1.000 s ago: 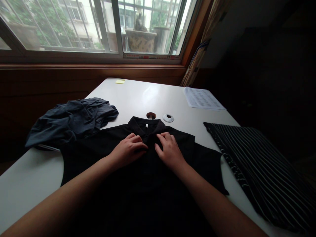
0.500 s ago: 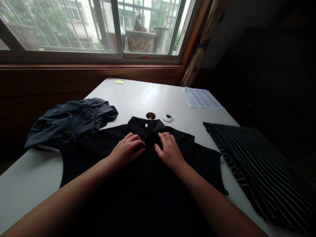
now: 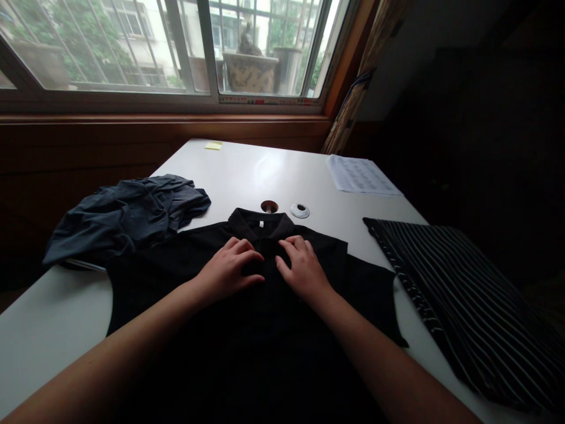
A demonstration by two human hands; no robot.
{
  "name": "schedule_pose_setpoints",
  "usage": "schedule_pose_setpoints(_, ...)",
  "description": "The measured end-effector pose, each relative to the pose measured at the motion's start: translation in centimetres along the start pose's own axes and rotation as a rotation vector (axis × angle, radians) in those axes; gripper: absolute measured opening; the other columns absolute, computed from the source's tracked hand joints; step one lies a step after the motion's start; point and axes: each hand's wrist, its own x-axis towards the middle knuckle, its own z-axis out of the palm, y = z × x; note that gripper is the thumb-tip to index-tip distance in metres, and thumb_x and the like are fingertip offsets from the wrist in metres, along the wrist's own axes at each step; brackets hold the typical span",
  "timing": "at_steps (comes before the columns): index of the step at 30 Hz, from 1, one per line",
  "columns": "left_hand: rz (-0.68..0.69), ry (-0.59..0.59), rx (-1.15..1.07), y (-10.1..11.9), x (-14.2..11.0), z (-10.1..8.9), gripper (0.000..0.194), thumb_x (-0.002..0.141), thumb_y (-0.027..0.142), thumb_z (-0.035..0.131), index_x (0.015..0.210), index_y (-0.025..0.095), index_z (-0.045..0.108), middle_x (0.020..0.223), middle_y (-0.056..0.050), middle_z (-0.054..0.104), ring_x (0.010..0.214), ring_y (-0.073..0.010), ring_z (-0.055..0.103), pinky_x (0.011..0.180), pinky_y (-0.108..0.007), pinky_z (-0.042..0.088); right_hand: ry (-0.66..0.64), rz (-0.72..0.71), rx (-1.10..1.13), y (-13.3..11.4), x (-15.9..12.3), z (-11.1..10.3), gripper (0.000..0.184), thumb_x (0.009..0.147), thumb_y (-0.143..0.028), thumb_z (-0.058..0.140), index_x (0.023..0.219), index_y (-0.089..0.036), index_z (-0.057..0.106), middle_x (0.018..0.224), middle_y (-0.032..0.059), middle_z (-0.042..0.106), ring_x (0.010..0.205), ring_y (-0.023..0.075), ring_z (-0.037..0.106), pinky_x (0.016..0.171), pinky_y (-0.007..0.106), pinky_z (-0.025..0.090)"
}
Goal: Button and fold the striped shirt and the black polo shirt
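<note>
Left hand [image 3: 232, 268]: thumb and fingers well parted over the shirt front, on the near side of the round hole [image 3: 269, 206]; nothing visibly held. Right hand [image 3: 302, 264]: also near side of the hole, slightly right; half-curled, fingertips at the cloth below the collar [image 3: 283, 226], grip on it cannot be told. Black shirt [image 3: 265, 338] lies front up on the white table [image 3: 238, 171], collar just on the hole's near side.

Progress, as judged: laying out done, collar spread, label [image 3: 261, 224] exposed. Neck opening not closed; buttoning lower down too dark to read. Shirt unfolded.

Also noted: grey-blue garment [image 3: 128, 215] crumpled left of hole; striped cloth [image 3: 450, 282] right and nearer.
</note>
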Motion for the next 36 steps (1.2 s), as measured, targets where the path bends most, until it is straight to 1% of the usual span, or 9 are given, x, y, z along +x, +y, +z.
schedule_pose_setpoints(4,0.005,-0.027,0.015,0.2,-0.1,0.0,0.053,0.080,0.050,0.079,0.125,0.026,0.064,0.115,-0.008,0.060,0.107,-0.0282,0.050,0.096,-0.047,0.050,-0.002,0.002,-0.007,0.0,0.0,0.0,0.036,0.092,-0.029,0.059,0.125,-0.016,0.065,0.120,0.0129,0.059,0.109,0.0300,0.053,0.099,0.046,0.050)
schedule_pose_setpoints(9,0.017,-0.063,0.022,0.1,-0.3,-0.1,0.068,0.077,0.060,0.077,0.134,0.028,0.060,0.120,-0.010,0.056,0.110,-0.0303,0.049,0.099,-0.051,0.048,0.000,0.002,-0.002,-0.1,0.0,0.0,0.036,0.092,-0.028,0.059,0.125,-0.016,0.065,0.120,0.0131,0.059,0.109,0.0301,0.053,0.099,0.047,0.050)
schedule_pose_setpoints(17,0.039,-0.081,0.008,-0.1,-0.4,-0.3,0.074,0.075,0.065,0.076,0.138,0.032,0.058,0.123,-0.010,0.055,0.113,-0.0310,0.048,0.100,-0.053,0.047,0.013,-0.007,0.007,0.1,0.0,0.1,0.036,0.092,-0.029,0.059,0.125,-0.018,0.065,0.120,0.0126,0.059,0.108,0.0304,0.053,0.098,0.048,0.050)
schedule_pose_setpoints(19,0.054,-0.087,0.010,0.0,-0.4,-0.4,0.072,0.074,0.065,0.077,0.137,0.033,0.060,0.123,-0.010,0.055,0.113,-0.0307,0.048,0.100,-0.052,0.047,0.013,-0.007,0.007,0.1,0.0,0.1,0.036,0.092,-0.029,0.058,0.125,-0.018,0.065,0.120,0.0125,0.059,0.108,0.0303,0.054,0.098,0.048,0.050)
schedule_pose_setpoints(22,0.087,-0.086,0.003,0.0,-0.3,-0.7,0.061,0.076,0.062,0.077,0.129,0.034,0.066,0.119,-0.009,0.056,0.111,-0.0287,0.049,0.099,-0.048,0.048,0.014,-0.008,0.006,0.2,0.0,0.2,0.036,0.092,-0.029,0.059,0.125,-0.017,0.065,0.120,0.0127,0.059,0.108,0.0302,0.054,0.098,0.048,0.050)
schedule_pose_setpoints(28,0.156,-0.063,0.002,-0.1,-0.2,-0.9,0.049,0.080,0.058,0.075,0.120,0.031,0.072,0.114,-0.009,0.060,0.104,-0.0257,0.053,0.093,-0.043,0.051,0.016,-0.009,0.003,0.2,0.0,0.1,0.035,0.091,-0.029,0.059,0.124,-0.019,0.065,0.120,0.0123,0.059,0.108,0.0295,0.054,0.097,0.046,0.051)
schedule_pose_setpoints(30,0.177,-0.053,0.021,0.0,-0.3,-0.9,0.048,0.082,0.058,0.074,0.120,0.030,0.072,0.114,-0.009,0.061,0.104,-0.0256,0.054,0.094,-0.043,0.051,0.014,-0.008,0.001,0.2,0.0,0.1,0.035,0.092,-0.029,0.059,0.124,-0.019,0.065,0.120,0.0123,0.059,0.109,0.0294,0.054,0.097,0.046,0.050)
schedule_pose_setpoints(34,0.210,-0.015,0.086,0.2,-0.4,-1.0,0.057,0.082,0.058,0.073,0.129,0.027,0.067,0.123,-0.010,0.060,0.110,-0.0276,0.053,0.098,-0.046,0.049,0.013,-0.007,-0.002,0.2,0.0,0.1,0.036,0.092,-0.029,0.058,0.126,-0.018,0.064,0.121,0.0127,0.059,0.109,0.0295,0.054,0.098,0.046,0.050)
schedule_pose_setpoints(36,0.228,-0.009,0.111,0.4,-0.3,-1.2,0.054,0.083,0.056,0.072,0.129,0.028,0.067,0.126,-0.009,0.062,0.114,-0.0288,0.052,0.102,-0.048,0.048,0.014,-0.006,-0.002,0.2,0.0,0.1,0.037,0.092,-0.029,0.058,0.126,-0.018,0.064,0.121,0.0129,0.059,0.110,0.0296,0.054,0.097,0.046,0.050)
